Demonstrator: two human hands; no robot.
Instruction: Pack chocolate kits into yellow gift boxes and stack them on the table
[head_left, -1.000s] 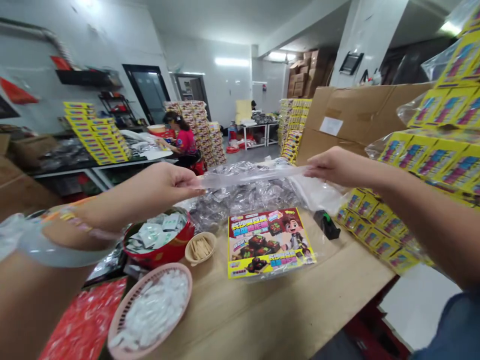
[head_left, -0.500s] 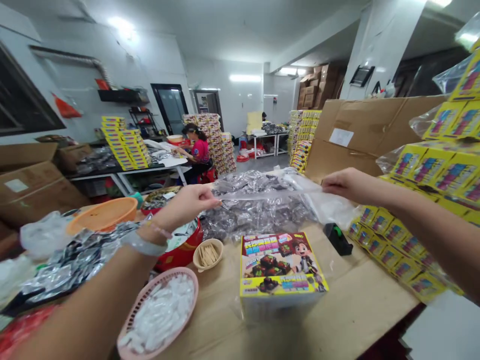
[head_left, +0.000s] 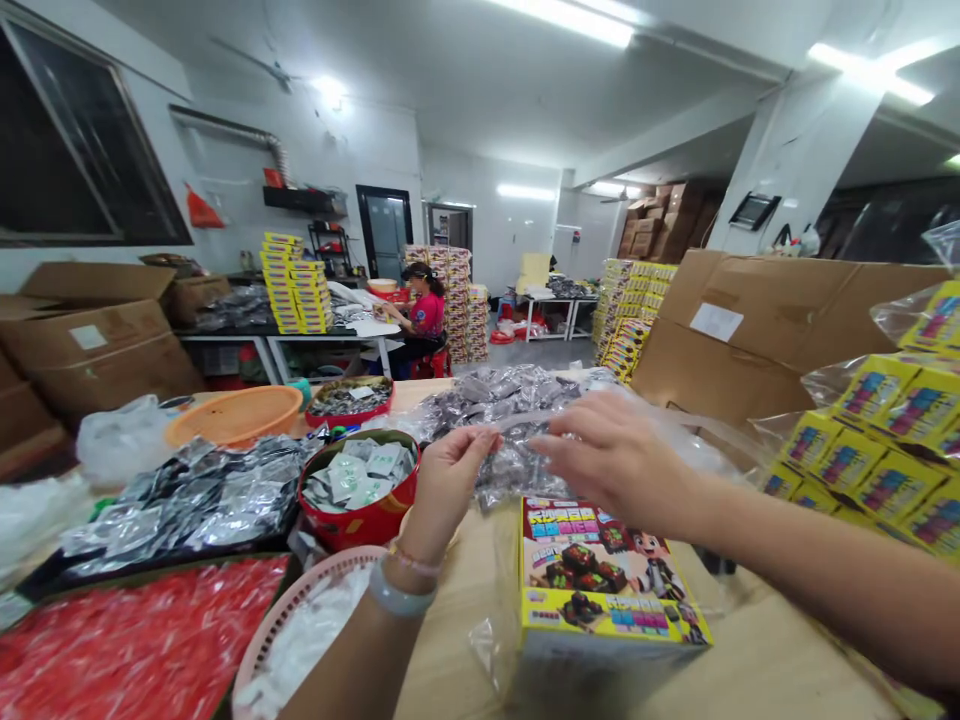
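Observation:
A yellow printed box [head_left: 607,580] stands on the wooden table inside a clear plastic bag [head_left: 489,645]. Above the box's far edge, my left hand [head_left: 457,470] pinches the bag's clear plastic edge between thumb and fingers. Close to its right, my right hand [head_left: 622,455] is slightly blurred, its fingers spread and near the same plastic. Behind both hands lies a heap of dark items in clear wrappers [head_left: 510,390].
To the left are a red tin of white packets [head_left: 360,490], a pink basket [head_left: 262,625], a tray of red packets [head_left: 135,640] and silver packets [head_left: 187,490]. Yellow boxes [head_left: 870,450] are stacked right. A person [head_left: 425,310] sits at another table.
My hands have come close together from wide apart, and my right hand's fingers have opened. The plastic edge is no longer stretched wide. The view has shifted left.

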